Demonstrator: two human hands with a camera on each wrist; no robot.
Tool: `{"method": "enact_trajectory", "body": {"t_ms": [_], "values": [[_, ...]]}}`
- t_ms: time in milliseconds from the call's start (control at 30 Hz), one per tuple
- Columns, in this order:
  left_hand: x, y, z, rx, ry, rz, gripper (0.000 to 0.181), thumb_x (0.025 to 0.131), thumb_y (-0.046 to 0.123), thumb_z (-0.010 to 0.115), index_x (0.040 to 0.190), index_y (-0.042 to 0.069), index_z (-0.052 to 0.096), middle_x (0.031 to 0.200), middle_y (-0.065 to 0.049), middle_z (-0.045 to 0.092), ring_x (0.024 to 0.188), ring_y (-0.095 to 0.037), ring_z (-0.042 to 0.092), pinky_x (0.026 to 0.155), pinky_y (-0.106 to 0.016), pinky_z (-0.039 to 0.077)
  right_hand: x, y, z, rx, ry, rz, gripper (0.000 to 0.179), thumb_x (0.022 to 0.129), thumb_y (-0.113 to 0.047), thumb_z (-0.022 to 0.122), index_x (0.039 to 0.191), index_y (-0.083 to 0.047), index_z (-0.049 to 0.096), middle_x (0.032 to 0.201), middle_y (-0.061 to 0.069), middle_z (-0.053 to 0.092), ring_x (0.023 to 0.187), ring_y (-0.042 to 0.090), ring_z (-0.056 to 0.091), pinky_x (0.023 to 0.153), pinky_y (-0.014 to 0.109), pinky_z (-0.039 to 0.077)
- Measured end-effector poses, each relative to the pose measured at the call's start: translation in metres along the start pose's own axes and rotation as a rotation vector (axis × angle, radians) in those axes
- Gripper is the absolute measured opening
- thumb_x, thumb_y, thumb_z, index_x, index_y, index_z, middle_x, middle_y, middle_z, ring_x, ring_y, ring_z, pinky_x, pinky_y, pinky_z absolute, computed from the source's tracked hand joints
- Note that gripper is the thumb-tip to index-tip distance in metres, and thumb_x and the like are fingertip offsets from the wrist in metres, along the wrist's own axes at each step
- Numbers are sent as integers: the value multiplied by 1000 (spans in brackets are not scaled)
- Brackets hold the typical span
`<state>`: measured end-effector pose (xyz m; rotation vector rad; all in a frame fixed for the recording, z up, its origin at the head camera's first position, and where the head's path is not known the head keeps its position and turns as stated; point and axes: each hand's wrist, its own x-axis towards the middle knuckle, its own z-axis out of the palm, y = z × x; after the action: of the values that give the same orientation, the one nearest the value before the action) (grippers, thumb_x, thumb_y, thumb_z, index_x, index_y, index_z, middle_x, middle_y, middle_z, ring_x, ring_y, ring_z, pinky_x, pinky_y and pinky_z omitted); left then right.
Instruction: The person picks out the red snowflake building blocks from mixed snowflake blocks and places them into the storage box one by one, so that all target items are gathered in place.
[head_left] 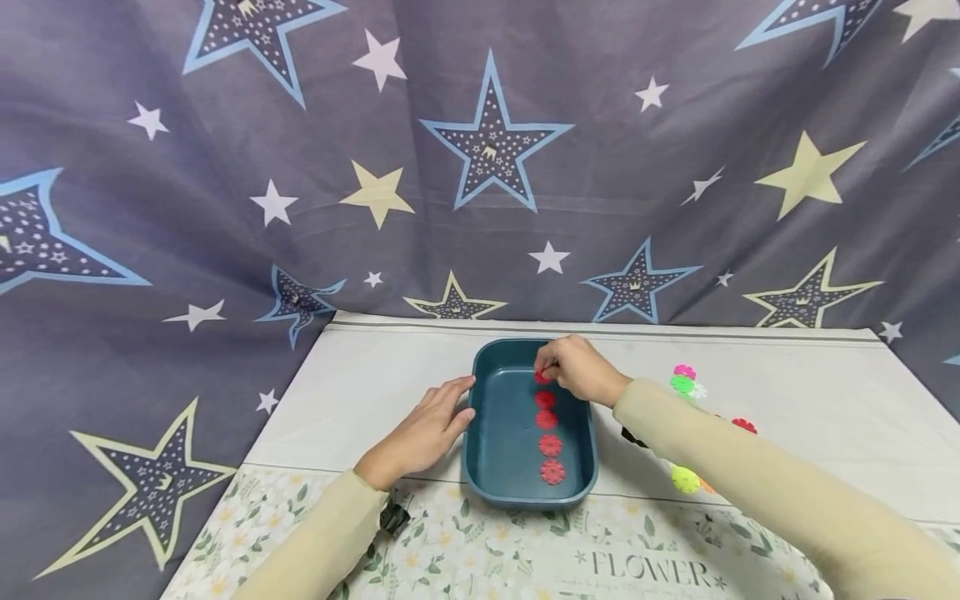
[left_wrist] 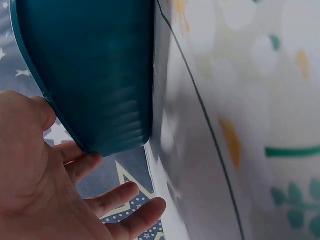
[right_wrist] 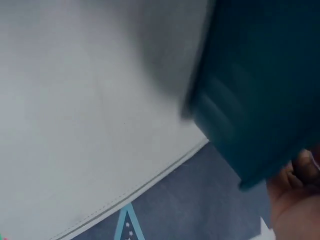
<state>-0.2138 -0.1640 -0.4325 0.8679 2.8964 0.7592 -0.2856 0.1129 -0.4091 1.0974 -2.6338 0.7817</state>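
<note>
Red shows only in part where the right hand (head_left: 583, 371) pinches a small disc (head_left: 541, 377) between thumb and bent fingers, over the far end of the blue-green tray (head_left: 501, 442); whether that disc touches the tray's floor I cannot tell. From the right wrist, the tray's blurred wall and the picture's edge hide most of those fingers, and the disc itself is out of sight. The right sleeve (head_left: 750, 475) covers part of a scatter of coloured pieces (head_left: 682, 384) on the table (head_left: 390, 367), so their number is unclear. Four more red discs (head_left: 550, 445), flat with notched, flower-like edges, lie in a line down the tray's right half. The left hand (head_left: 420, 433), fingers spread and mostly straight, touches the tray's left rim without gripping any disc.
</note>
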Motion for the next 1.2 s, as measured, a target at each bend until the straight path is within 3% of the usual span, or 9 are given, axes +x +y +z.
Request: {"method": "enact_trajectory", "body": {"t_ms": [200,433,667,833,933,1067,1200], "values": [[0,-1,0,8,-19,-27,53,104,37,34,150,12,27,152,-3,28,136,-24,26,109,-43,22,13,9,12,-34,-34,20,27,73,17,57,82,-2,74,80,7,70,73,19,65,68,32,53],[-1,1,0,17,-13,-32,53,104,38,33,150,11,27,151,-3,28,134,-24,30,106,-44,29,17,11,21,-177,-50,38,26,67,16,58,73,-4,73,73,4,67,67,20,63,64,32,52],[0,0,-1,11,-30,-42,54,104,38,33,150,13,25,152,-2,26,136,-24,26,109,-43,23,19,4,28,-298,-95,120,34,69,16,58,51,-13,51,47,-3,46,50,16,46,51,32,43],[1,1,-1,15,-38,-46,54,103,40,32,151,14,25,152,-2,26,137,-22,25,109,-42,22,17,3,28,-308,-97,128,41,71,15,56,48,-14,40,43,-2,37,50,14,33,49,31,37],[1,2,0,11,-34,-46,54,103,39,33,151,13,25,152,-2,27,136,-23,27,108,-42,25,14,1,22,-277,-72,122,29,67,15,57,52,-10,52,49,-2,47,52,14,41,51,31,42],[1,2,0,10,-26,-43,53,104,37,33,150,13,26,152,-3,27,135,-23,29,107,-42,27,8,-5,-1,-200,15,75,23,68,15,58,72,-3,71,71,4,65,66,19,62,62,34,52],[1,0,1,10,-15,-44,52,104,36,35,150,13,27,152,-2,28,135,-23,29,107,-42,27,-6,-10,-32,-151,83,60,22,74,14,59,82,-1,73,83,9,69,74,21,64,67,37,53]]}}
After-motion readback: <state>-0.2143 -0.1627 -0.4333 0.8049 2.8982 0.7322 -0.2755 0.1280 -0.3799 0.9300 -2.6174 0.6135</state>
